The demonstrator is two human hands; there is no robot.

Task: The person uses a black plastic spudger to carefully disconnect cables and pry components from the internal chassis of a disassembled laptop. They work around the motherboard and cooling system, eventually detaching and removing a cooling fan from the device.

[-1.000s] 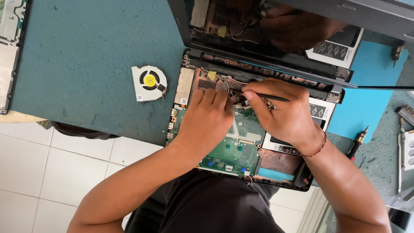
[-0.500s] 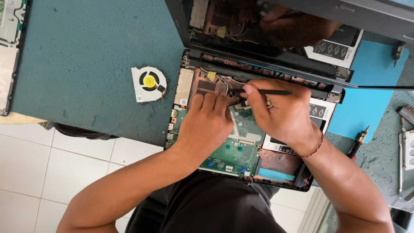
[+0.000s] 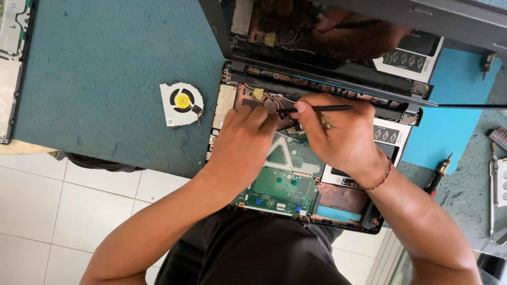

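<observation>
The right hand (image 3: 346, 140) has its fingers closed on a thin black tool (image 3: 317, 109), tip at the cables near the hinge of the opened laptop (image 3: 296, 174). The left hand (image 3: 245, 142) presses flat beside it, holding nothing. Better to pry gently and keep the board steady. A removed fan (image 3: 181, 103) lies apart on the tabletop (image 3: 95, 68).

A thin black rod-shaped tool (image 3: 317, 109) lies nearly level in the right hand (image 3: 343, 140), pinched between thumb and fingers, its tip pointing toward the left hand (image 3: 248, 142) and meeting the parts just beyond that hand's fingertips. Beneath both hands sits an opened black laptop base (image 3: 296, 174) with its cover off, flat on the surface: a green circuit board (image 3: 280, 187) shows below the left hand's wrist, a copper-coloured heat sink (image 3: 251, 100) just above its fingers, and the dark glossy screen is tilted up beyond the hands.
</observation>
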